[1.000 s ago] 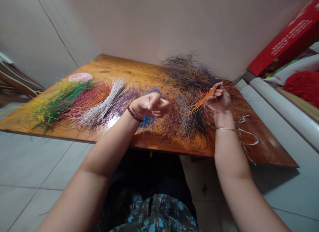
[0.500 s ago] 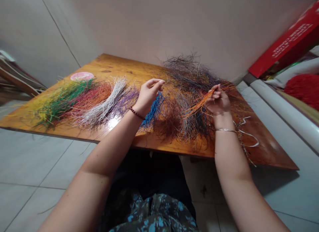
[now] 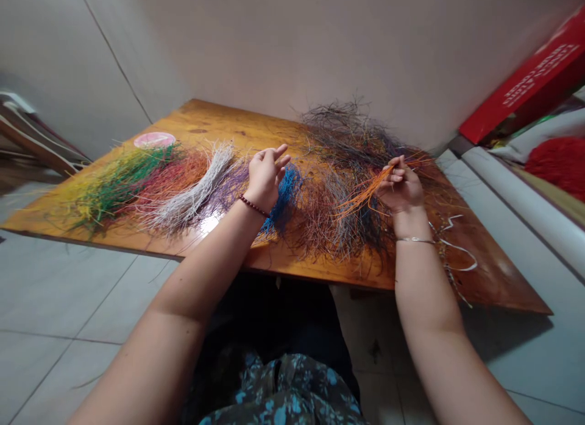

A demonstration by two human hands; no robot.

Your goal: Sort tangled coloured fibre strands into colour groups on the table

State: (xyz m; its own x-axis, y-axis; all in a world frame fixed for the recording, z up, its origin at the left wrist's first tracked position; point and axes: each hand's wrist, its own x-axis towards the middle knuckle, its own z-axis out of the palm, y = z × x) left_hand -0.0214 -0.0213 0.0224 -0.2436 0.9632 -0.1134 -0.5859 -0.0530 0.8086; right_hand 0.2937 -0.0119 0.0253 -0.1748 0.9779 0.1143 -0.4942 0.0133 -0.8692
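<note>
A dim room is softly lit, apparently from above. A small white patch of glare is reflected off the glossy desk (image 3: 219,117), left of centre near its front edge; a fainter sheen is seen toward its right corner. A dark shadow is cast on the pale floor (image 3: 59,285) below that corner, and the lap (image 3: 283,315) is nearly lost in gloom. Fine strands (image 3: 338,129) are softly blurred. Wide-angle stretching is noticed at the edges, where the lettering on a red box (image 3: 525,78) is smeared.

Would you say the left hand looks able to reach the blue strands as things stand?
Probably yes: the left hand looks empty and appears close beside the blue strands, with nothing visible between them.
</note>
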